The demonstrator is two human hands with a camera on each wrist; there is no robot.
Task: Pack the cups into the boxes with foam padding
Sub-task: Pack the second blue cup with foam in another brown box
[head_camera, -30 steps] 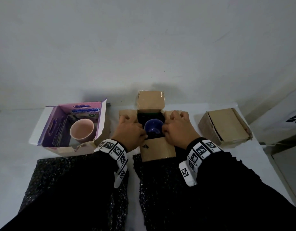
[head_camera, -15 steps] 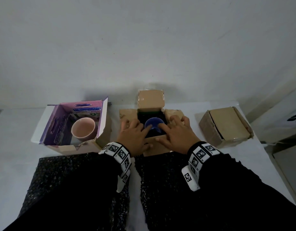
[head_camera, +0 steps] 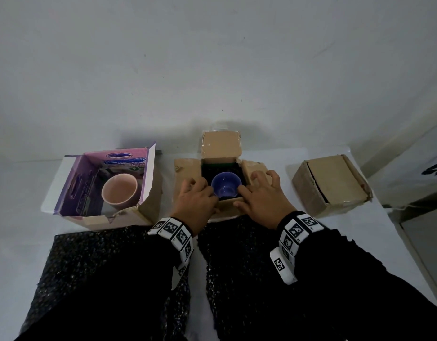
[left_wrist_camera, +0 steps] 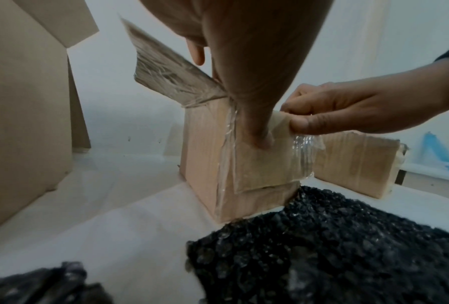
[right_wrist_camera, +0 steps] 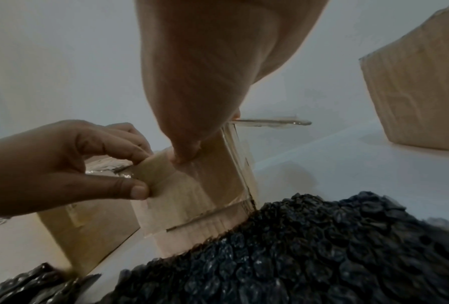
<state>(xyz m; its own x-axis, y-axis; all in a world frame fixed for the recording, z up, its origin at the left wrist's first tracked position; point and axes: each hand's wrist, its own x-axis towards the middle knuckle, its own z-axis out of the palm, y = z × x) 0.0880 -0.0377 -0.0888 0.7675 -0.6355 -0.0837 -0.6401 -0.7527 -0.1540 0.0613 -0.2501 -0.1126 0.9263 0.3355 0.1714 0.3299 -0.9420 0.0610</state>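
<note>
White table against grey wall. Middle box open, blue cup upright inside on dark padding. Left hand at 9 o'clock of cup, right hand at 3 o'clock; both pinch near flap, thumb outside, fingers curled over edge (tape shiny there). Pink cup in purple box at 9 o'clock. Closed box at 3 o'clock. Black foam sheets at 6 o'clock.

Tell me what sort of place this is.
Probably a makeshift packing table in a plain room: open cardboard boxes holding cups, black bubble wrap on a white table against a bare wall.
</note>
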